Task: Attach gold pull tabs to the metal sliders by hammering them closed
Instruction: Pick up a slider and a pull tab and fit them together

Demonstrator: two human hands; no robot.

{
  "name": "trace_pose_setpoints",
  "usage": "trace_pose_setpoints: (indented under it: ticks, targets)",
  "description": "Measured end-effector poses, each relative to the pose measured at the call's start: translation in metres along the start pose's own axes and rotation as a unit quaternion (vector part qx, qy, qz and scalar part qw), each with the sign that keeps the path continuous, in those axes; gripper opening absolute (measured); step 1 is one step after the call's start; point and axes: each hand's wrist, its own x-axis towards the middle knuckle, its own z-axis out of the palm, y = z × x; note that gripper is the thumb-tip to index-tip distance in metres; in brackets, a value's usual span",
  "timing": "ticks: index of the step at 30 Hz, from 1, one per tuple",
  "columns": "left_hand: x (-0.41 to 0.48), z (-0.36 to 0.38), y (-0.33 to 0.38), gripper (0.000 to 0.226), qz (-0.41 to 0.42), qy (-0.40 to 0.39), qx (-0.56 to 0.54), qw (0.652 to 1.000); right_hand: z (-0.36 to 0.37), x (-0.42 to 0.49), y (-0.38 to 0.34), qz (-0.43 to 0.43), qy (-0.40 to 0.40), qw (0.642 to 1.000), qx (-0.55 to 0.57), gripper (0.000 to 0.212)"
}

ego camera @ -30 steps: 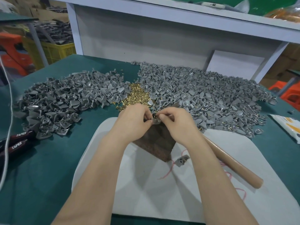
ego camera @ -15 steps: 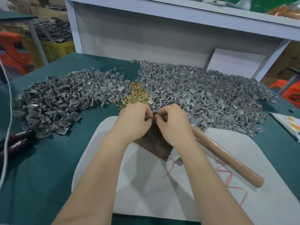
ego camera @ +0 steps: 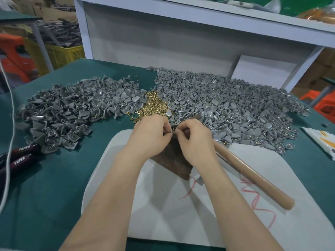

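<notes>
My left hand (ego camera: 151, 134) and my right hand (ego camera: 194, 140) meet fingertip to fingertip over the far end of a rusty brown block (ego camera: 174, 161). Between them they pinch a small grey metal slider (ego camera: 173, 130), mostly hidden by the fingers. A small heap of gold pull tabs (ego camera: 151, 105) lies just beyond the hands. Grey sliders lie in a large pile at the left (ego camera: 72, 109) and a larger pile at the right (ego camera: 226, 104). A hammer's wooden handle (ego camera: 253, 176) lies to the right of my right wrist; its head is hidden.
The block and hammer rest on a white board (ego camera: 163, 214) on the green table (ego camera: 45, 187). One loose slider (ego camera: 199, 181) lies on the board. Red-handled tools (ego camera: 20, 156) and a white cord (ego camera: 9, 142) lie at the left, a printed packet (ego camera: 322, 140) at the right.
Both hands stay together over the block, fingers shifting slightly on the slider. My right wrist now covers more of the loose slider on the board.
</notes>
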Motion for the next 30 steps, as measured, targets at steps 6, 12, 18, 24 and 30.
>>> trace_pose_setpoints:
  ticks: [6, 12, 18, 24, 30]
  targets:
    - [0.0003, -0.0001, 0.001, 0.009, 0.007, -0.002, -0.005, 1.0, 0.0005, 0.0018, -0.0075, -0.035, -0.011, 0.996, -0.086, 0.008]
    - [-0.0002, -0.0006, 0.0012, 0.011, 0.011, -0.004, -0.01, 1.0, -0.0017, 0.0027, -0.0092, -0.031, -0.02, 0.994, -0.104, 0.009]
    - [-0.0007, -0.001, 0.0009, 0.015, 0.009, -0.002, -0.014, 1.0, -0.0029, 0.0025, -0.0058, 0.01, -0.017, 0.999, -0.04, 0.009]
    - [-0.0005, -0.0011, 0.0015, 0.015, 0.005, -0.003, -0.009, 1.0, -0.0028, 0.0007, -0.0048, 0.017, -0.009, 1.0, -0.012, 0.008]
    - [-0.0001, -0.0005, 0.0023, 0.015, 0.01, -0.002, 0.004, 1.0, -0.003, 0.0011, -0.0083, 0.011, -0.005, 0.999, -0.042, 0.009]
